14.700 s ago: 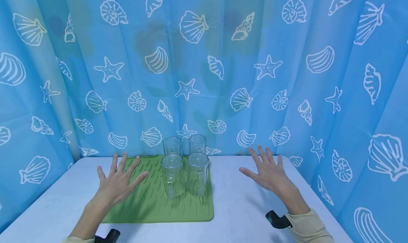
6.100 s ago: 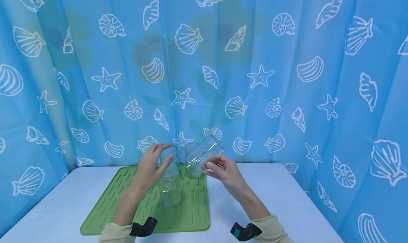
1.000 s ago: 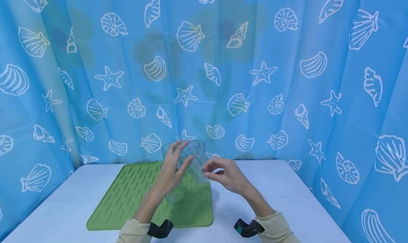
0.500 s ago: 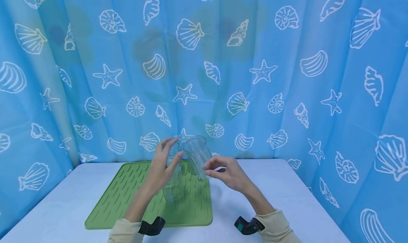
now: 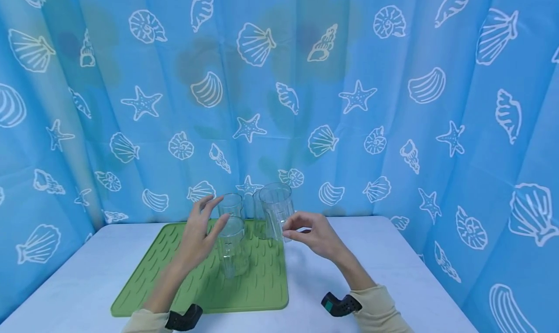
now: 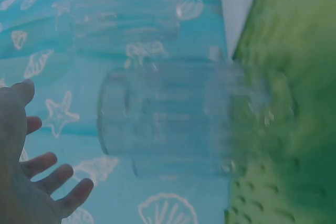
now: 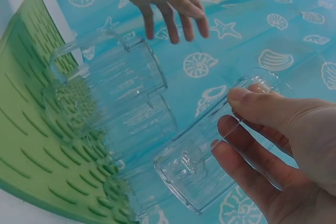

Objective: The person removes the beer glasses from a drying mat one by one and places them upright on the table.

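Observation:
My right hand (image 5: 312, 233) pinches a clear glass mug (image 5: 278, 207) by its side, between thumb and fingers. It tilts above the right part of the green ribbed mat (image 5: 161, 274). In the right wrist view this mug (image 7: 197, 174) lies across the fingertips, its thick base toward the lower left. My left hand (image 5: 194, 241) has its fingers spread and holds nothing, just left of the standing mugs. Upright on the mat are a front mug (image 5: 233, 255), a back-left mug (image 5: 230, 205) and a back-right mug (image 5: 258, 221), partly behind the held one.
The mat lies on a white-covered table (image 5: 349, 274). Behind and at both sides hangs a blue curtain (image 5: 371, 129) with white shell prints, close to the table's back edge. A black wrist strap (image 5: 340, 305) sits on each forearm.
Earlier both hands were spread apart with all mugs on the mat; then the right hand took one. In the last second the left hand moved left, off the mugs, and the held mug became more upright.

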The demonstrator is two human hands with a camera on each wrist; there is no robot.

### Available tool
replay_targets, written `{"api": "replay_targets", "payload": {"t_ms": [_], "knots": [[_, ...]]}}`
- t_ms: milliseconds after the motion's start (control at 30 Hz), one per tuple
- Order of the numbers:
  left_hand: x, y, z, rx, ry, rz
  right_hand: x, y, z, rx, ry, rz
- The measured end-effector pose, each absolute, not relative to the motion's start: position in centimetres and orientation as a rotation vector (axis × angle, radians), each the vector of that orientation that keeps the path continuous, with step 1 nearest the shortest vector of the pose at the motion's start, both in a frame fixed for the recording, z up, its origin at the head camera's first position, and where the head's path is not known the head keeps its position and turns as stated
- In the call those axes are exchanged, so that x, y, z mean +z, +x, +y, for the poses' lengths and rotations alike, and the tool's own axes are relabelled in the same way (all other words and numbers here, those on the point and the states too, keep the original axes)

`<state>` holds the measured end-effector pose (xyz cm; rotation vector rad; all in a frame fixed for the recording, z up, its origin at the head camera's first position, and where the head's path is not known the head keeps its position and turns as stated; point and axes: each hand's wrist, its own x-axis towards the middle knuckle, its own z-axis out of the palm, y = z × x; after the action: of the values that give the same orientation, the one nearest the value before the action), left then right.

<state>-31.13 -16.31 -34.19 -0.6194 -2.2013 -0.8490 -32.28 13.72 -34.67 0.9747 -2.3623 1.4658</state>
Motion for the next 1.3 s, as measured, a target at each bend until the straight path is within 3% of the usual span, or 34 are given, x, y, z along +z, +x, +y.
{"api": "replay_targets", "payload": {"t_ms": [800,1300], "knots": [[-38.4,-29.3,-22.6,-0.581,-0.421,-2.585,-36.4,-33.9,14.9,1.507,0.883,-2.350],[-40.0,-29.2,-23.6,-0.508,-0.370,-2.945,-37.6,-34.8,15.5,1.567,0.803,-2.327]]}}
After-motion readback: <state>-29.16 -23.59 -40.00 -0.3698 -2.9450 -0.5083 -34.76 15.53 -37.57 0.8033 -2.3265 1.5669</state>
